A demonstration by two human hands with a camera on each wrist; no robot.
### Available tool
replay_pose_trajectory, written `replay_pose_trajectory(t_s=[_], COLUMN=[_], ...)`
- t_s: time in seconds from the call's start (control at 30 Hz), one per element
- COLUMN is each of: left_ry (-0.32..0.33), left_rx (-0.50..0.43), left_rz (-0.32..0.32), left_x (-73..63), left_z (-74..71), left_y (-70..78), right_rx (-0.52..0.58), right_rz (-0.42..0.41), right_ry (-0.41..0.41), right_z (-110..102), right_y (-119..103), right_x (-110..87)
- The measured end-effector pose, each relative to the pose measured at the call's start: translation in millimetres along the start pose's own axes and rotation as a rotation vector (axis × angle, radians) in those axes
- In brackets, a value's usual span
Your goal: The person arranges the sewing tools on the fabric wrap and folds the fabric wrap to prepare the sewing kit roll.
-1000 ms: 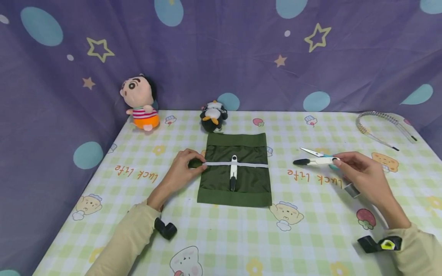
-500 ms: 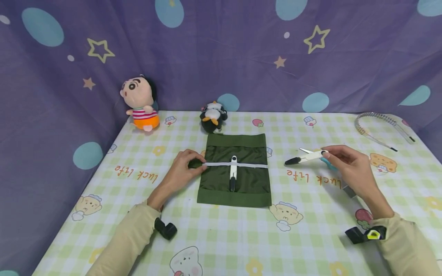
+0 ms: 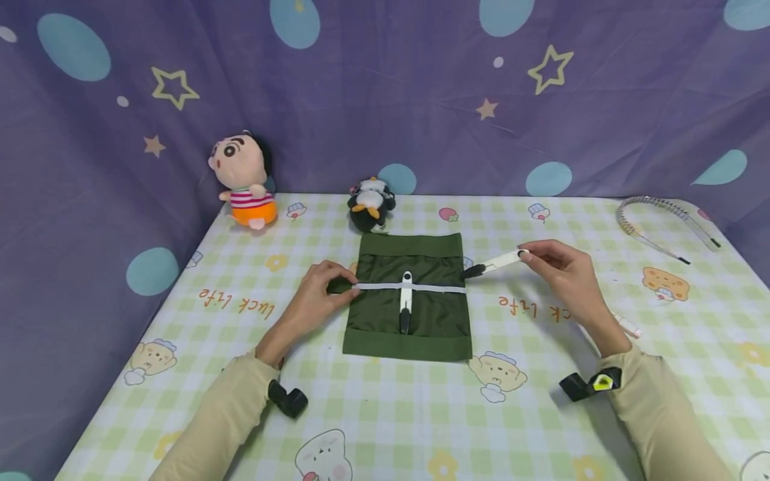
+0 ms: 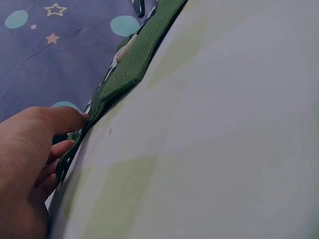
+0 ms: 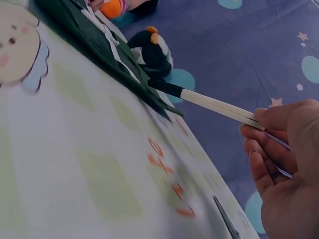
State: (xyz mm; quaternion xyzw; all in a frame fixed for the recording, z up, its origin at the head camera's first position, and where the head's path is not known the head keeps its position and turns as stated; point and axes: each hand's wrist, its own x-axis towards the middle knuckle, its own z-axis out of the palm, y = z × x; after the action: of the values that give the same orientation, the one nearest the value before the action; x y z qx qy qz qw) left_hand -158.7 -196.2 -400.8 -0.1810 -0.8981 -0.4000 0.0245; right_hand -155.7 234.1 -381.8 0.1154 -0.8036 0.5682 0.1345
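A dark green cloth organiser (image 3: 409, 344) lies flat on the table, a white elastic band (image 3: 442, 288) across its middle. Under the band sits a slim white tool with a black end (image 3: 406, 297). My left hand (image 3: 319, 294) pinches the organiser's left edge by the band, as the left wrist view also shows. In my right hand (image 3: 562, 274), thumb and fingertips pinch the white end of a similar slim white tool (image 3: 502, 260). Its black end (image 5: 164, 87) points left, at the organiser's right edge by the band. Whether it touches the cloth I cannot tell.
Behind the organiser is a penguin plush (image 3: 369, 204); a doll plush (image 3: 245, 180) stands back left. A headband (image 3: 652, 207) lies back right. A small white object (image 3: 627, 325) shows beside my right wrist. The right wrist view shows a pointed metal blade (image 5: 227, 219).
My right hand has moved left with the slim white tool, bringing its black end to the organiser's right edge. My left hand has stayed in place.
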Motion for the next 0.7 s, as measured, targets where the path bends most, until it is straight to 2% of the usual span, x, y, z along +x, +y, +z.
replay_pose_trajectory(t_s=[0.17, 0.43, 0.7], left_ry=[0.004, 0.005, 0.011], left_rx=[-0.007, -0.015, -0.020], left_rz=[-0.001, 0.001, 0.009], left_x=[-0.7, -1.1, -1.4], left_z=[-0.7, 0.1, 0.0], left_y=[-0.6, -1.6, -1.5], right_rx=[0.054, 0.139, 0.151], right_rz=[-0.014, -0.018, -0.004], right_ry=[-0.044, -0.065, -0.097], right_z=[21.3, 49.1, 71.8], right_y=[-1.4, 1.5, -3.3], right_x=[10.0, 22.3, 31.2])
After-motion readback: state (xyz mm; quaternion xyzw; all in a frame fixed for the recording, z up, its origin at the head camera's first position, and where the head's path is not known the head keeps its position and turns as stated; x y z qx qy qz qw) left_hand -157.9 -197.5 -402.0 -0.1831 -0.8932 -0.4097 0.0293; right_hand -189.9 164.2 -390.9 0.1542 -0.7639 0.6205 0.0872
